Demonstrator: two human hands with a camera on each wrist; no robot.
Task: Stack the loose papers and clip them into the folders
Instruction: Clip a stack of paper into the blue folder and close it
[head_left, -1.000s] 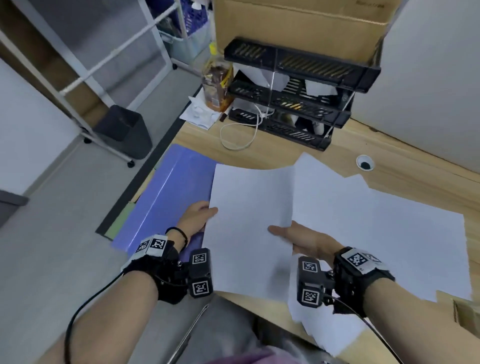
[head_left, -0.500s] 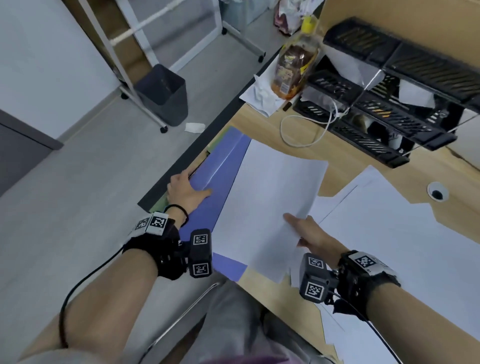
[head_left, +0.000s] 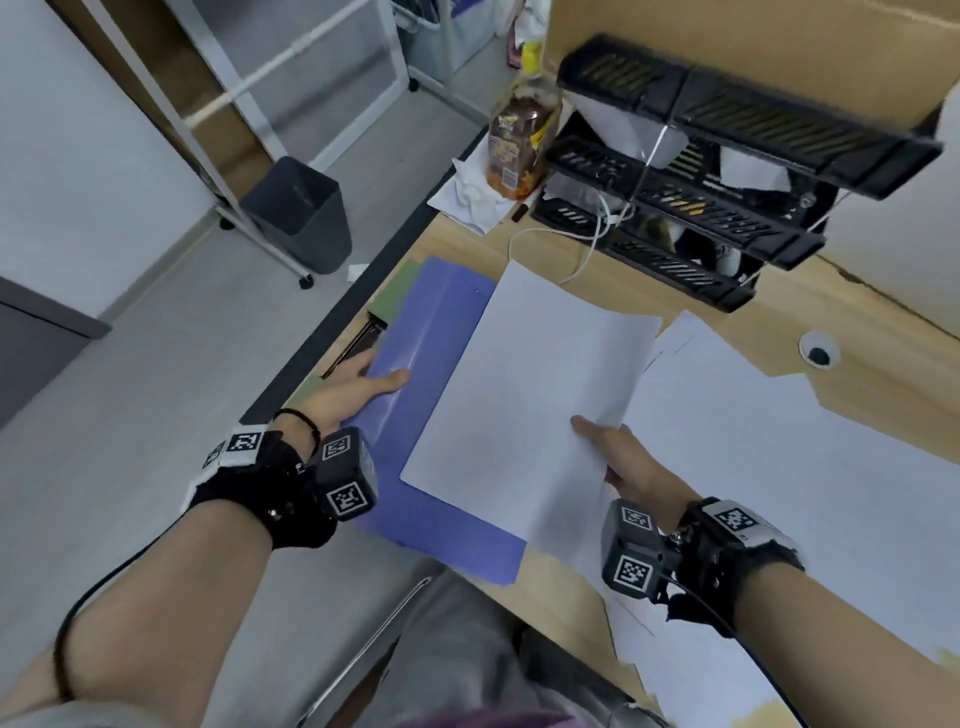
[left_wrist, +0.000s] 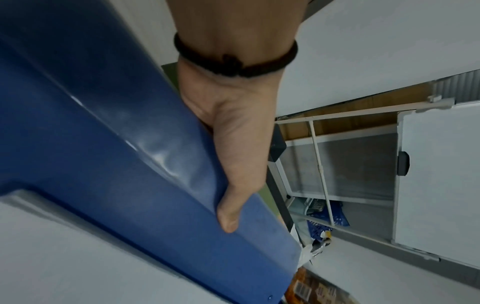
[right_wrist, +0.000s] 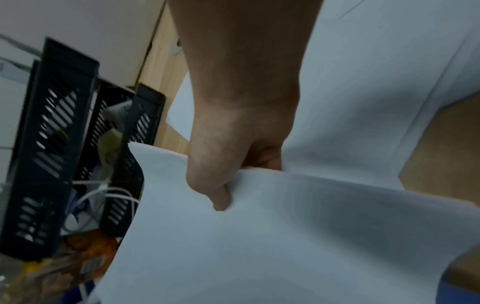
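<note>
A stack of white papers (head_left: 524, 405) is pinched at its near right edge by the right hand (head_left: 626, 462), thumb on top and the other fingers (right_wrist: 265, 158) curled underneath, so the fingers are clamped on the sheets. The stack is raised off the counter (head_left: 810, 306) on the side of the fingers, and its far left part hangs over the blue folder (head_left: 415, 364). In the right wrist view the sheets bend down away from the thumb.

The blue folder lies at the counter's left edge, partly under the stack. The left hand (head_left: 348, 389) grips its left edge: the thumb (left_wrist: 228, 207) presses on the upper face, while the other fingers are hidden under the folder, so the hand is clamped on it. A green folder (head_left: 402, 291) shows just beyond the fingertips of that hand, under the blue one.

More loose white sheets (head_left: 779, 467) are spread across the counter to the right of the right hand, overlapping one another. Beyond the fingers of both hands, at the back of the counter, stands a black tiered tray rack (head_left: 727, 171) with a white cable (head_left: 582, 244) looping out of it, and a snack bag (head_left: 519, 150) on a crumpled white tissue just beside the rack. A dark bin (head_left: 301, 213) stands on the floor, well left of the counter.
</note>
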